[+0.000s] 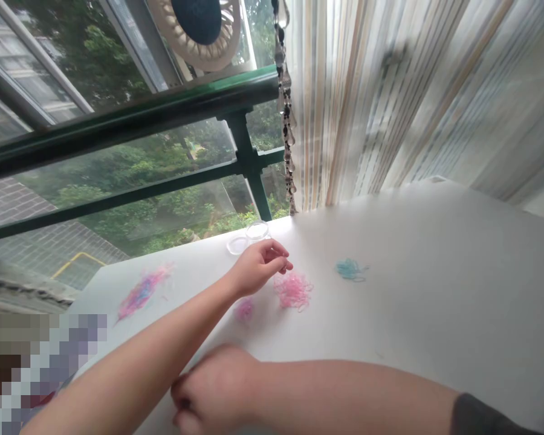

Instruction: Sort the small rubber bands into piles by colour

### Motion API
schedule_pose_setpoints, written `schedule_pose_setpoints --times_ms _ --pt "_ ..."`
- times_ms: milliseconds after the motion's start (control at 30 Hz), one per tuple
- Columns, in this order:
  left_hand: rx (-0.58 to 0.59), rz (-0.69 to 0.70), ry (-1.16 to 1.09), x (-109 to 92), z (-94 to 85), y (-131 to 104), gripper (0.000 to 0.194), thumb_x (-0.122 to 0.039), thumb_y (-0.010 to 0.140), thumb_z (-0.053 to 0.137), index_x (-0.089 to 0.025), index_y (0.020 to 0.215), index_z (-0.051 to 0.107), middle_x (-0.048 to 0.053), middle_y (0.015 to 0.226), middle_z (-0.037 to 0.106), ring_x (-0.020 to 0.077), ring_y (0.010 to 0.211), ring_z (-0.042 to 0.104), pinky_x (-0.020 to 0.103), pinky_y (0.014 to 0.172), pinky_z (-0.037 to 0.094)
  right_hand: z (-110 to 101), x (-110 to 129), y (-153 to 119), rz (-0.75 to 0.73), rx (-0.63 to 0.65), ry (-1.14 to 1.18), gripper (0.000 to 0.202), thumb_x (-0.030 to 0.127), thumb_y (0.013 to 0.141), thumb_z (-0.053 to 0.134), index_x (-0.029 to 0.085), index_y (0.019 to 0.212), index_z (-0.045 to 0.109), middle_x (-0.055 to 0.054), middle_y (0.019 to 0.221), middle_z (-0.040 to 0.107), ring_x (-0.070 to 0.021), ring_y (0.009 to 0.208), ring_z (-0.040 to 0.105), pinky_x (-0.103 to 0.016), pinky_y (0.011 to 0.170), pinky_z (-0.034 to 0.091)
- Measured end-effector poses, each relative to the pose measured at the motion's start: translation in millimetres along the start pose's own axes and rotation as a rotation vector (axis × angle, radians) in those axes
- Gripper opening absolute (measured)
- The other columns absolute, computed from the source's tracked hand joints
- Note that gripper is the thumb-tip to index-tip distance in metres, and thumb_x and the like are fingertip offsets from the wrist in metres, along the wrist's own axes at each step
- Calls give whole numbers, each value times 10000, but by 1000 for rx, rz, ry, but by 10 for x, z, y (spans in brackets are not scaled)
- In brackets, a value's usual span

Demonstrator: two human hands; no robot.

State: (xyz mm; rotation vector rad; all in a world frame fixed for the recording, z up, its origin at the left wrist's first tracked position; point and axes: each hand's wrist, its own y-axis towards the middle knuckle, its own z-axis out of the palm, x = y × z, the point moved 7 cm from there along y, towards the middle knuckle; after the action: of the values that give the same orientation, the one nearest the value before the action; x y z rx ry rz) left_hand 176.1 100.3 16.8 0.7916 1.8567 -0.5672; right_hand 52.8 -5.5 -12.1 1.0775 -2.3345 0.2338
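- Pink bands [294, 291]: a loose heap on a white bench [435, 314], right at the fingertips of the left hand [284, 267].
- Left hand: reaching in over the far left edge of the pink bands, thumb and fingers bent to a narrow gap. Whether they touch the heap, or pinch a band, I cannot tell.
- Right hand [213, 383]: nearer the body than the pink bands and to their left, loosely curled, the wrist turned inward. Its fingers are mostly hidden, so I cannot tell if it holds anything.
- What could go wrong: the loops look tangled, so lifting one might drag others along and spread the heap. With purple bands [243, 309] just left of the pink bands, a sweep of the left forearm could mix the two colours.
- Another risk: a clear tub [257, 232] and a flatter clear disc [237, 245], beyond the pink bands and to their left, sit near the bench's window edge; a knock from the left hand could shift them.
- Look of the pink bands: bright pink, thin, small loops, heaped thickly in the middle, with single loops straying at the rim. They seem light and springy.
- Also around the pink bands: blue bands [350, 269] to the right, slightly farther off; a mixed pile [144, 292] of pink, purple and blue well to the left.
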Motion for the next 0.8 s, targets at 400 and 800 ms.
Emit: schedule_pose_setpoints --times_ms 400,800 --pt "48 2 286 9 9 -70 172 -288 748 594 -171 839 681 57 886 702 169 800 641 261 685 489 15 -21 4 2 -25 -14 268 410 763 395 231 785 593 0 712 685 -176 566 585 -244 383 306" --pt "34 49 356 32 -4 -46 156 -287 730 610 -178 800 698 33 773 695 138 688 624 225 601 462 35 -31 -7 8 -49 2 248 408 767 389 234 756 565 22 696 671 -152 556 561 -242 401 275"
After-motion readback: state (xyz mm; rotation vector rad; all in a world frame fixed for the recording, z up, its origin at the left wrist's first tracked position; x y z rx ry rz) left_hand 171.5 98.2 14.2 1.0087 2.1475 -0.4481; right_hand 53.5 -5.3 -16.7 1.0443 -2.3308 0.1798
